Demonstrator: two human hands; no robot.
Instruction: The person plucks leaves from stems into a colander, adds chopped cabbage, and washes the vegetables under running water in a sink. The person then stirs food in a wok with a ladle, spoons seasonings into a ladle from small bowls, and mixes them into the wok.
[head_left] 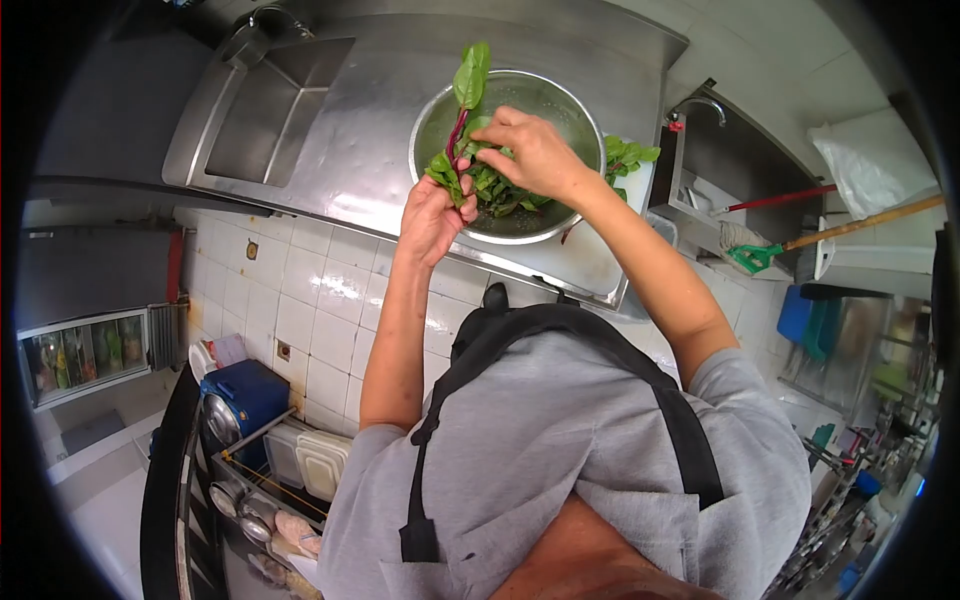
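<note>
A sprig of leafy greens with a dark red stem [457,135] stands upright in my left hand [432,218], its broad green leaf pointing away from me. My left fingers are closed around its lower part at the near left rim of a steel bowl [597,130]. Over the bowl, my right hand [532,155] is bent toward the sprig, thumb and fingers pinched at a green leaf beside the stem. Loose green leaves [500,195] lie inside the bowl, partly hidden under my right hand.
More leafy greens [630,155] lie right of the bowl on a white board [598,262]. The steel counter [370,130] has a sink [265,125] at left. A tap [712,105] and long-handled brushes [755,257] are at right. A blue container [250,400] stands lower left.
</note>
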